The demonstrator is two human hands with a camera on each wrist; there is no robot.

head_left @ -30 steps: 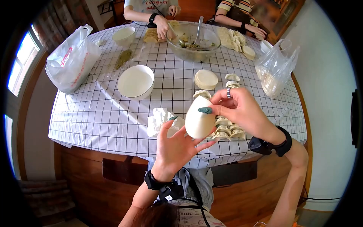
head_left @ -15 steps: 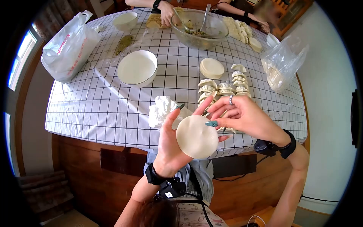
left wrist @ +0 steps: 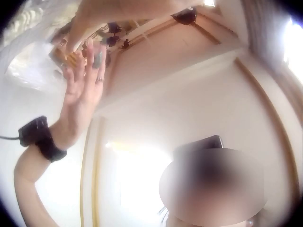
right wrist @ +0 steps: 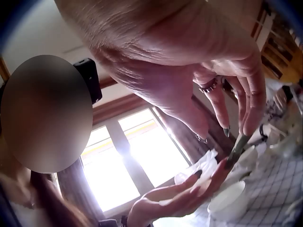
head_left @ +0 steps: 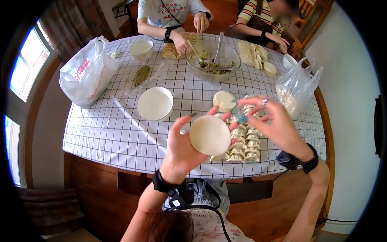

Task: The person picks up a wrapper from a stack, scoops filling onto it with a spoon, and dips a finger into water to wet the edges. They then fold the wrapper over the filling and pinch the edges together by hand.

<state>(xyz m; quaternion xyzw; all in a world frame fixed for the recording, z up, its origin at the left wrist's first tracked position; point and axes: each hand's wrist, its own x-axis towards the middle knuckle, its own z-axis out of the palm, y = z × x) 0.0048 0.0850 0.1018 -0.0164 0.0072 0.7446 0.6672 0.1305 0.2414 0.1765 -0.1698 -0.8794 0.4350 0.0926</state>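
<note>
A round dumpling wrapper (head_left: 209, 136) lies flat across the palm and fingers of my left hand (head_left: 176, 147), which faces up above the table's near edge. Thumb and fingers of that hand spread out around the wrapper. To its right, my right hand (head_left: 278, 123) hovers over the rows of folded dumplings (head_left: 242, 151), fingers loosely bent and holding nothing. Just beyond the hands sits a stack of round wrappers (head_left: 224, 100), partly behind the right fingertips. The right wrist view shows the left hand (right wrist: 180, 201) below the right fingers; the wrapper is hard to make out there.
A white bowl (head_left: 155, 104) stands left of the wrapper stack. Farther back is a glass bowl (head_left: 213, 74) of filling with utensils. Plastic bags stand at the left (head_left: 89, 72) and right (head_left: 297, 88). Two people sit across the checked tablecloth (head_left: 109, 133), near more dumplings (head_left: 252, 54).
My right hand pinched the wrapper, laid it on my left palm, then let go and moved up and right. The head view has tilted up again, showing more of the people opposite.
</note>
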